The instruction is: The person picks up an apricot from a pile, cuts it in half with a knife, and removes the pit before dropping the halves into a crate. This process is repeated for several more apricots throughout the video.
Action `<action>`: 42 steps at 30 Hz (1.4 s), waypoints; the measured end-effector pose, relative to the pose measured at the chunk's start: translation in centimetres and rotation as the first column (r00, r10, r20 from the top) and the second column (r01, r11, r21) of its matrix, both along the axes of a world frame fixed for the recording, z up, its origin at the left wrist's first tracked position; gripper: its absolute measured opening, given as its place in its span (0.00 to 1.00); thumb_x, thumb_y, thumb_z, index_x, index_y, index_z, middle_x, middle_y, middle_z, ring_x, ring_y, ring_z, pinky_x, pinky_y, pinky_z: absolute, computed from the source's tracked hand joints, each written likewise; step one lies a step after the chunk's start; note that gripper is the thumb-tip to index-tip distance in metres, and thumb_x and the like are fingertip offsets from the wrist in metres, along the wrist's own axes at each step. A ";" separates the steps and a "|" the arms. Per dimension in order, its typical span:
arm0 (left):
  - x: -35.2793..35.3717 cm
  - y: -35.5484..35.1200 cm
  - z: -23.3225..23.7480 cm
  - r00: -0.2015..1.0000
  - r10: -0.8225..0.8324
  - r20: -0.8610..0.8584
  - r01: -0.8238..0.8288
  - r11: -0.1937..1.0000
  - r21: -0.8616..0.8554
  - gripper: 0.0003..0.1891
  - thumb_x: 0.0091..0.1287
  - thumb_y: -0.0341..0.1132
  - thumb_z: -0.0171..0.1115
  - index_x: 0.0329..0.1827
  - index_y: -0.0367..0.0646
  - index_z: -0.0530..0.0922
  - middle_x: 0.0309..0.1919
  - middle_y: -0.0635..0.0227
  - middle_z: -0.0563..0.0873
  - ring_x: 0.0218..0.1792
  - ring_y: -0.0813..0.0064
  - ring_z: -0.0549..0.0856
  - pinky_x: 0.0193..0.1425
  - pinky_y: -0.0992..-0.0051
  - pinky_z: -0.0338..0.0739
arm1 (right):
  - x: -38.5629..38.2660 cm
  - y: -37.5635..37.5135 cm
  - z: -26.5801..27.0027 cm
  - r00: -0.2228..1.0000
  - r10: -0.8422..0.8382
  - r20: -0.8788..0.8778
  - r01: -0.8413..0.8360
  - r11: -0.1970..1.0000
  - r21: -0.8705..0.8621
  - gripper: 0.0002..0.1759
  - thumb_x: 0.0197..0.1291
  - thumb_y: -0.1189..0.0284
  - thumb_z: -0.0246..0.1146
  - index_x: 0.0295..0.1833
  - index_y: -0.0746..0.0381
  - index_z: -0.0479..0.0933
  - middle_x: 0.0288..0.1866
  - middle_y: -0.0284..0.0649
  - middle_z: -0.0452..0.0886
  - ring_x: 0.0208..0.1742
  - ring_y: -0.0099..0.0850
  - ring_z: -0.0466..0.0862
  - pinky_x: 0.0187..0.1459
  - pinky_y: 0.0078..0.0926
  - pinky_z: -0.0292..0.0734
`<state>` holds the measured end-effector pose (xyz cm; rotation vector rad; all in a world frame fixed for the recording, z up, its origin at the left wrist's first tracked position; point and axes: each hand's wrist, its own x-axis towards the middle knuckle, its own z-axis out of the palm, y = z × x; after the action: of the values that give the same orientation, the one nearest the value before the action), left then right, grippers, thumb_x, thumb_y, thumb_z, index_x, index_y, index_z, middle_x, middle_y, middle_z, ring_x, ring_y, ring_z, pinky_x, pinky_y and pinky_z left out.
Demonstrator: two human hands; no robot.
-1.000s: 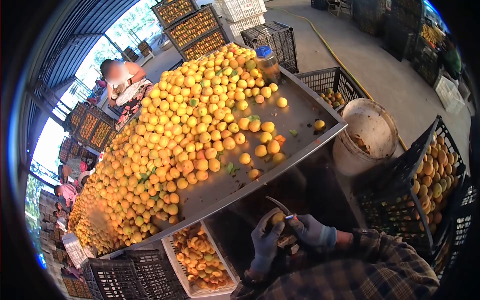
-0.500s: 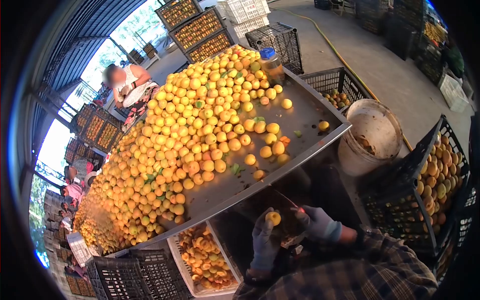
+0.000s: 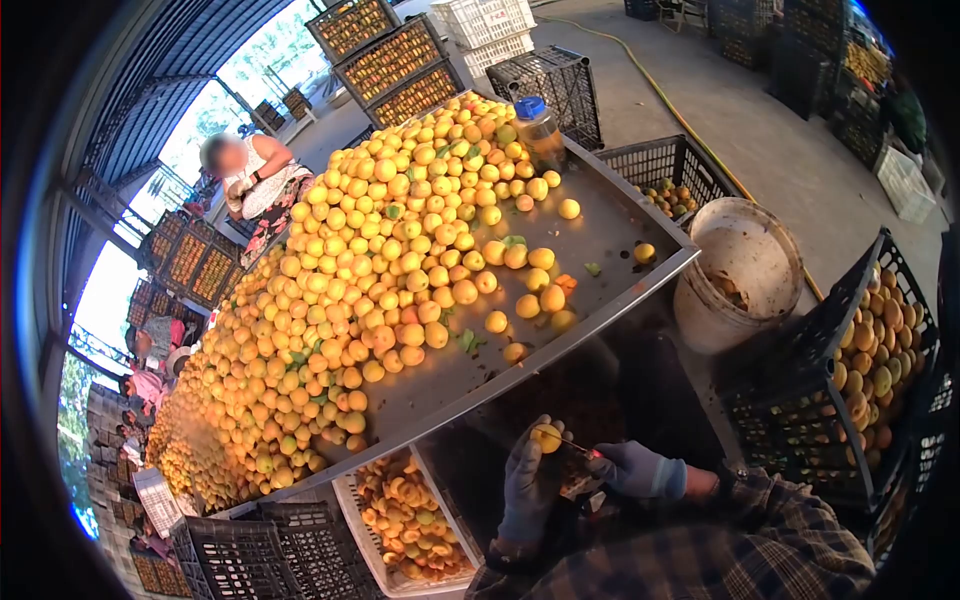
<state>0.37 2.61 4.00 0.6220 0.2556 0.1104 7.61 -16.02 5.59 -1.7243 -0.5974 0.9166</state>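
Note:
My left hand [image 3: 527,485], in a grey glove, holds a yellow apricot [image 3: 546,437] between its fingers and thumb. In my gloved right hand [image 3: 640,470] is a small knife [image 3: 594,454] with a red handle. Its thin blade points left and meets the apricot's upper right side; how deep it sits cannot be made out. Both hands are below the near edge of a metal table [image 3: 600,225] that bears a big heap of apricots [image 3: 390,240]. To the left of my hands, a white crate [image 3: 425,465] holds cut apricot pieces [image 3: 410,520].
A dirty white bucket [image 3: 700,310] stands beyond my right hand. At right is a black crate [image 3: 790,425] full of apricots. Black crates [image 3: 240,555] stand at lower left. A blue-lidded jar [image 3: 540,140] sits at the table's far corner; another person [image 3: 265,170] sits across the heap.
The knife blade has swung down from pointing up and away, and now meets the apricot. My right hand has turned and shifted slightly; the left keeps hold of the apricot.

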 end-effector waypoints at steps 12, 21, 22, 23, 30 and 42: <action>0.5 -1.0 2.8 0.992 -0.076 -0.101 0.090 0.986 0.141 0.22 0.75 0.36 0.58 0.68 0.37 0.70 0.54 0.59 0.82 0.56 0.68 0.82 0.63 0.69 0.76 | 0.7 0.7 -1.1 0.994 0.067 -0.089 -0.075 0.993 -0.087 0.24 0.74 0.54 0.52 0.52 0.66 0.79 0.37 0.51 0.85 0.40 0.41 0.87 0.44 0.34 0.80; 1.2 -3.4 -0.2 0.991 -0.004 -0.134 -0.011 0.993 -0.113 0.24 0.80 0.50 0.45 0.65 0.38 0.71 0.53 0.62 0.83 0.57 0.67 0.81 0.67 0.66 0.73 | -0.6 2.2 -2.6 0.991 -0.118 -0.056 0.113 0.990 -0.088 0.24 0.73 0.54 0.54 0.50 0.67 0.77 0.36 0.54 0.84 0.40 0.46 0.86 0.42 0.37 0.78; 1.1 -3.1 0.2 0.982 0.001 -0.189 0.004 1.000 0.028 0.24 0.79 0.49 0.46 0.65 0.38 0.71 0.53 0.63 0.83 0.57 0.68 0.81 0.67 0.66 0.73 | -0.4 2.2 -2.7 0.993 -0.111 -0.047 0.108 0.993 -0.057 0.24 0.73 0.54 0.55 0.50 0.67 0.77 0.37 0.54 0.84 0.40 0.48 0.86 0.42 0.38 0.78; 1.0 -2.7 0.5 0.970 0.017 -0.241 0.025 0.985 0.169 0.24 0.79 0.49 0.48 0.65 0.37 0.72 0.53 0.63 0.83 0.56 0.69 0.81 0.67 0.67 0.73 | -0.2 2.2 -3.0 0.992 -0.113 -0.048 0.110 0.992 -0.057 0.24 0.73 0.54 0.55 0.50 0.67 0.77 0.37 0.54 0.84 0.40 0.48 0.86 0.42 0.38 0.78; 1.1 -0.5 -0.9 0.983 0.014 -0.186 0.034 0.968 0.250 0.23 0.78 0.47 0.51 0.64 0.37 0.73 0.53 0.62 0.83 0.56 0.72 0.80 0.64 0.70 0.74 | -1.0 2.2 -3.8 0.993 -0.100 -0.056 0.094 0.990 -0.110 0.25 0.73 0.54 0.54 0.48 0.68 0.78 0.39 0.55 0.84 0.44 0.51 0.86 0.44 0.41 0.78; 1.7 -0.1 1.3 0.959 -0.162 -0.233 0.201 0.968 0.152 0.23 0.78 0.50 0.49 0.62 0.40 0.74 0.48 0.62 0.83 0.56 0.65 0.81 0.65 0.65 0.74 | -0.3 2.3 -2.8 0.986 -0.109 -0.125 0.093 0.987 -0.130 0.24 0.73 0.55 0.54 0.48 0.68 0.78 0.36 0.56 0.84 0.41 0.50 0.86 0.41 0.40 0.78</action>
<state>2.04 2.49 5.28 0.8310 0.4035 -0.1161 7.34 -13.70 2.77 -1.7709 -0.3689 1.0044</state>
